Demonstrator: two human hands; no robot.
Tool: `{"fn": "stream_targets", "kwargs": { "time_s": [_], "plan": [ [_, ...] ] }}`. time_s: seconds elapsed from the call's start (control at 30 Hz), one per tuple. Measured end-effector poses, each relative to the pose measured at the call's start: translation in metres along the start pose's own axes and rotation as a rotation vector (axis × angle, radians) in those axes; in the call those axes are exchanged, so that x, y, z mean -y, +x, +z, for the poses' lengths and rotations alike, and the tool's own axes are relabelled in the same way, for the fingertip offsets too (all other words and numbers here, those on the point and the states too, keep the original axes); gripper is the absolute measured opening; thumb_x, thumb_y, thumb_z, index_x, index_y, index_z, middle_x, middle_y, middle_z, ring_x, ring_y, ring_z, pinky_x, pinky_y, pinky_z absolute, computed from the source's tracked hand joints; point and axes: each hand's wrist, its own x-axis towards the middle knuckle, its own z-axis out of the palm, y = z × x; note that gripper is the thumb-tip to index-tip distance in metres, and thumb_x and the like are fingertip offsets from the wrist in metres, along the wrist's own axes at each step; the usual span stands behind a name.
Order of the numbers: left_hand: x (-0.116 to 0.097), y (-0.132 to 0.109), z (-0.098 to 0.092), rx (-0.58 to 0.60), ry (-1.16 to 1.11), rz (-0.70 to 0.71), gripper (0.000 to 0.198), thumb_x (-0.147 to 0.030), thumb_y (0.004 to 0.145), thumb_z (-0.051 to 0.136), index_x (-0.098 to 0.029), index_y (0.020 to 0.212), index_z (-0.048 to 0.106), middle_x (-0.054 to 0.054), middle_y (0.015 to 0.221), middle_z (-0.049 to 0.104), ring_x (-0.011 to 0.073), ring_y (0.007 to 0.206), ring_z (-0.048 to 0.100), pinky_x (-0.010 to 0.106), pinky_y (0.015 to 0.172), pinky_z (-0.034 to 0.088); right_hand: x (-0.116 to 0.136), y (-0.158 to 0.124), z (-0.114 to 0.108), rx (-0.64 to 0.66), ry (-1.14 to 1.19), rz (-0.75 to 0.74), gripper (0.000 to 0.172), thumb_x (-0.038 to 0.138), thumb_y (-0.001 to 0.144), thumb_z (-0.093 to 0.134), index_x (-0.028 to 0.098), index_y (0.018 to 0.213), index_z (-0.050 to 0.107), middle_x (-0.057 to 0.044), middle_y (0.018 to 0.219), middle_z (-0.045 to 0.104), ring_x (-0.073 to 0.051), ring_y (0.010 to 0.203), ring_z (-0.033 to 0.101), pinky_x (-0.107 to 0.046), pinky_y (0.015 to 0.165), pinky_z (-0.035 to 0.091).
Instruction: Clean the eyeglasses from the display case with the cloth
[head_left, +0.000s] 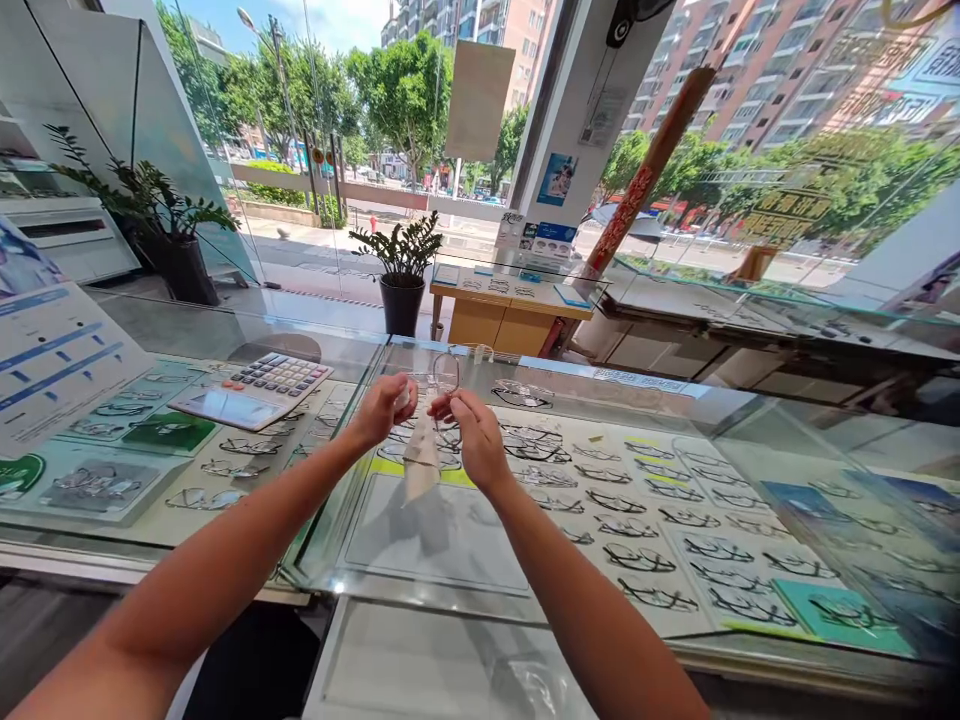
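Note:
Over the glass display counter [420, 600], both hands are raised close together. My left hand [386, 408] is closed on a light-coloured cloth [421, 462], which hangs down below the fingers. To its right, my right hand [474, 432] pinches a thin-framed pair of glasses [446, 372], one lens standing upright above the fingertips. A small gap shows between the two hands. Under the glass, below and to the right of them, lie rows of eyeglasses [634, 558].
A calculator [259, 388] rests on the counter at the left, beside a standing printed board [56, 360]. Beyond the counter are a potted plant [401, 290], a wooden table [510, 305] and large windows.

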Motion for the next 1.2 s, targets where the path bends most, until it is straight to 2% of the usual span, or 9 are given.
{"fn": "stream_targets", "kwargs": {
  "time_s": [0.27, 0.43, 0.6, 0.7, 0.77, 0.87, 1.0, 1.13, 1.2],
  "plan": [
    [-0.003, -0.002, 0.003, -0.027, 0.134, 0.025, 0.085, -0.098, 0.081, 0.058, -0.024, 0.041, 0.045, 0.001, 0.040, 0.037, 0.0128, 0.043, 0.037, 0.032, 0.050, 0.026, 0.007, -0.007, 0.008, 0.119, 0.031, 0.057, 0.037, 0.053, 0.104, 0.059, 0.024, 0.087, 0.075, -0.004, 0.090, 0.077, -0.022, 0.088, 0.068, -0.038, 0.087, 0.051],
    [-0.011, -0.001, 0.001, 0.003, 0.128, 0.019, 0.084, -0.097, 0.083, 0.055, -0.024, 0.043, 0.049, 0.001, 0.040, 0.038, 0.0113, 0.040, 0.033, 0.031, 0.048, 0.021, 0.010, -0.001, 0.002, 0.069, 0.100, 0.114, 0.039, 0.059, 0.100, 0.064, 0.023, 0.089, 0.077, -0.006, 0.088, 0.078, -0.022, 0.086, 0.067, -0.037, 0.085, 0.052],
    [-0.010, -0.006, 0.003, 0.120, 0.203, 0.044, 0.084, -0.095, 0.090, 0.050, -0.023, 0.046, 0.048, 0.001, 0.043, 0.039, 0.0114, 0.043, 0.033, 0.032, 0.050, 0.021, 0.009, 0.008, -0.006, -0.033, 0.223, 0.138, 0.040, 0.063, 0.096, 0.069, 0.024, 0.091, 0.078, -0.006, 0.088, 0.080, -0.022, 0.085, 0.069, -0.037, 0.082, 0.055],
    [-0.008, -0.010, 0.006, 0.249, 0.317, 0.007, 0.084, -0.095, 0.091, 0.054, -0.023, 0.048, 0.043, -0.001, 0.045, 0.037, 0.0106, 0.046, 0.030, 0.032, 0.051, 0.019, 0.009, 0.010, -0.006, -0.026, 0.276, 0.124, 0.039, 0.062, 0.096, 0.071, 0.025, 0.086, 0.076, -0.005, 0.088, 0.080, -0.022, 0.085, 0.071, -0.037, 0.084, 0.058],
    [-0.010, -0.009, 0.005, 0.249, 0.308, -0.006, 0.084, -0.094, 0.093, 0.052, -0.023, 0.050, 0.043, 0.000, 0.047, 0.038, 0.0113, 0.048, 0.033, 0.032, 0.052, 0.023, 0.010, 0.011, -0.007, -0.021, 0.301, 0.112, 0.037, 0.060, 0.096, 0.072, 0.025, 0.085, 0.076, -0.005, 0.089, 0.080, -0.022, 0.086, 0.071, -0.037, 0.087, 0.059],
    [-0.012, -0.001, -0.010, 0.044, 0.203, 0.047, 0.080, -0.093, 0.095, 0.046, -0.022, 0.061, 0.057, 0.003, 0.055, 0.051, 0.0150, 0.054, 0.046, 0.032, 0.057, 0.035, 0.013, 0.012, -0.011, -0.070, 0.338, 0.107, 0.036, 0.058, 0.095, 0.072, 0.024, 0.090, 0.079, -0.005, 0.089, 0.080, -0.022, 0.088, 0.072, -0.037, 0.087, 0.059],
    [0.002, 0.019, -0.046, -0.439, 0.217, 0.167, 0.054, -0.074, 0.097, 0.057, -0.022, 0.079, 0.061, 0.005, 0.080, 0.064, 0.0178, 0.075, 0.057, 0.032, 0.073, 0.046, 0.015, 0.014, -0.017, -0.143, 0.360, 0.131, 0.037, 0.058, 0.094, 0.070, 0.023, 0.092, 0.079, -0.007, 0.093, 0.082, -0.023, 0.092, 0.072, -0.037, 0.088, 0.059],
    [0.033, 0.034, -0.079, -0.753, 0.336, 0.003, 0.021, -0.044, 0.093, 0.064, -0.025, 0.099, 0.056, 0.002, 0.090, 0.063, 0.0192, 0.078, 0.053, 0.034, 0.080, 0.048, 0.013, 0.016, -0.021, -0.167, 0.305, 0.128, 0.038, 0.060, 0.095, 0.066, 0.024, 0.093, 0.077, -0.008, 0.095, 0.082, -0.025, 0.094, 0.073, -0.039, 0.087, 0.059],
    [0.048, 0.038, -0.091, -0.864, 0.408, -0.078, 0.019, -0.030, 0.090, 0.065, -0.026, 0.104, 0.053, 0.003, 0.098, 0.067, 0.0214, 0.087, 0.058, 0.037, 0.091, 0.050, 0.012, 0.016, -0.022, -0.173, 0.286, 0.119, 0.038, 0.061, 0.096, 0.065, 0.024, 0.094, 0.077, -0.008, 0.094, 0.082, -0.025, 0.094, 0.073, -0.039, 0.088, 0.059]
  ]
}}
